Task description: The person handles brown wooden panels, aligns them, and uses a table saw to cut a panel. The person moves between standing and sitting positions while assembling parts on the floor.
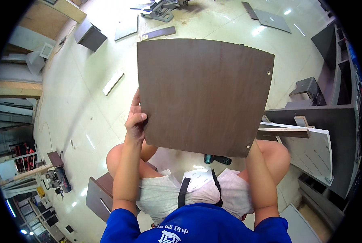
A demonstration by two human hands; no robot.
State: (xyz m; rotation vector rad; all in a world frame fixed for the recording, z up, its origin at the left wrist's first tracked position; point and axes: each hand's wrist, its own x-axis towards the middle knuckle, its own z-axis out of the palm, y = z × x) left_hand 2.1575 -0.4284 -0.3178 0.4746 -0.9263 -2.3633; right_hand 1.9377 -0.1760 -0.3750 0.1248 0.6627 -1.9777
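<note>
Left hand grips one brown panel (right hand hidden, hold unclear); one power tool lies on glossy workshop floor.

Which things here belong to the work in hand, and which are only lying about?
Belongs to the work:
- brown panel, held in the left hand
- perhaps the teal-black tool

Apparently lying about:
- white strip
- grey panel
- dark box

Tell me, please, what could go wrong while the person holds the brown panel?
The brown panel might slip onto a bare knee: the left hand grips its edge, while the right hand is hidden behind it. If dropped, it could also hit the teal-and-black power tool on the floor.
</note>
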